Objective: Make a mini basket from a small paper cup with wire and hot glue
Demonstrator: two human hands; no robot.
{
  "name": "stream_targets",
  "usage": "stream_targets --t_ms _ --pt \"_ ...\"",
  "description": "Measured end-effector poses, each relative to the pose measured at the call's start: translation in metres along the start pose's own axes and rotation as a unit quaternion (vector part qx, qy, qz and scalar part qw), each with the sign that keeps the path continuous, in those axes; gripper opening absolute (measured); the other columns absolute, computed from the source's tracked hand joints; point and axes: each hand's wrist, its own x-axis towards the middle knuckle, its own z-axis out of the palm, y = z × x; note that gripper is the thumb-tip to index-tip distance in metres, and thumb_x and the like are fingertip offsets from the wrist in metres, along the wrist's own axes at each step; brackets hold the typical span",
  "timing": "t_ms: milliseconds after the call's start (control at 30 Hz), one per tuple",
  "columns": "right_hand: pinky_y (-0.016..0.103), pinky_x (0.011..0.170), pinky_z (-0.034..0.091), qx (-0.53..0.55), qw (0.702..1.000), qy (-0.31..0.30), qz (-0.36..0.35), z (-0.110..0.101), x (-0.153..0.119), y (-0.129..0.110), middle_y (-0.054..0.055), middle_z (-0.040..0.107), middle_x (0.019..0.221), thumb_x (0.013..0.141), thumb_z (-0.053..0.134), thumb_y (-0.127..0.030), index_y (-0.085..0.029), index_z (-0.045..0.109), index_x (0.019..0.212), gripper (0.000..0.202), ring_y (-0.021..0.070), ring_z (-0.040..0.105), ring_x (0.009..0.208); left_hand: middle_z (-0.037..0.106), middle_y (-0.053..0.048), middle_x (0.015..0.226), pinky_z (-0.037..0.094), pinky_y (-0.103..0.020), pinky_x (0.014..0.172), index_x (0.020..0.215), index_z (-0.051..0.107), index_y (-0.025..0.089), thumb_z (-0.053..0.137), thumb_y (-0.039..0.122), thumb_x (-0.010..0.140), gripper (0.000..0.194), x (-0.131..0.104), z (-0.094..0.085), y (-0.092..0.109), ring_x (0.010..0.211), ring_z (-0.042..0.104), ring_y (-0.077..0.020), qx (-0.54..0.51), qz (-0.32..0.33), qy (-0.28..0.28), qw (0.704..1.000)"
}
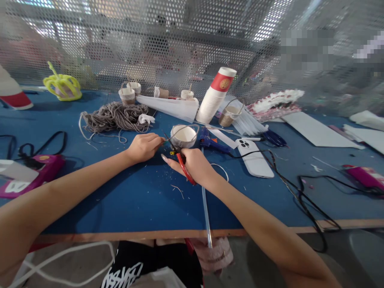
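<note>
Black shorts (171, 258) nearest, glue gun (214, 144) beside basket (183, 137)

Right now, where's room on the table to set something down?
Between the left forearm and the clear stick, barring scraps; also between the phone and the table's front edge. Yarn and cups crowd beyond the white bowl.

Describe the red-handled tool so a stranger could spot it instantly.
On the blue table, find the nearest cup with a thin arched handle. Just below it in view, the right grip holds the tool. Its red handles and dark tips distinguish it from the blue glue gun nearby.
</note>
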Motion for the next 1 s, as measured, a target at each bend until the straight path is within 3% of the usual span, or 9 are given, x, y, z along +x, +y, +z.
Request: stream_targets --t_ms 333,533,767,1000 --pt "0.024 0.044 0.027 0.053 0.997 -0.049 0.005 -0.005 -0.001 0.004 -0.007 0.034 0.046 0.074 0.058 -0.058 -0.021 0.034 0.054 0.049 0.0058 0.028 0.044 0.061 -0.002 0.055 0.043 -0.019 0.046 0.073 0.059 0.011 0.042 0.014 0.089 0.024 0.0 0.001 0.0 0.048 0.055 -0.0098 -0.007 -0.007 0.004 1.0" --pt "0.024 0.044 0.03 0.078 0.991 -0.103 0.033 -0.014 -0.003 0.002 -0.004 0.043 0.046 0.071 0.06 -0.061 -0.02 0.041 0.055 0.049 0.0074 0.039 0.043 0.063 -0.002 0.06 0.044 -0.02 0.049 0.078 0.058 0.012 0.041 0.014 0.089 0.02 -0.002 0.001 0.0 0.051 0.057 -0.0094 -0.024 -0.01 0.007 1.0" --pt "0.025 0.045 0.033 0.12 0.983 -0.134 0.032 -0.023 -0.007 -0.005 -0.002 0.048 0.05 0.075 0.056 -0.061 -0.019 0.042 0.056 0.048 0.0076 0.041 0.045 0.063 -0.002 0.061 0.045 -0.02 0.05 0.082 0.057 0.013 0.038 0.011 0.086 0.02 -0.005 0.0 -0.001 0.053 0.057 -0.0092 -0.037 -0.011 -0.009 0.999" --pt "0.026 0.054 0.041 0.174 0.976 -0.133 0.025 -0.034 -0.006 -0.005 0.001 0.058 0.067 0.081 0.053 -0.053 -0.016 0.055 0.079 0.037 0.0106 0.051 0.057 0.063 -0.003 0.06 0.044 -0.02 0.049 0.082 0.058 0.011 0.041 0.013 0.089 0.018 0.0 -0.003 0.0 0.051 0.056 -0.0091 -0.041 -0.005 0.009 0.999"
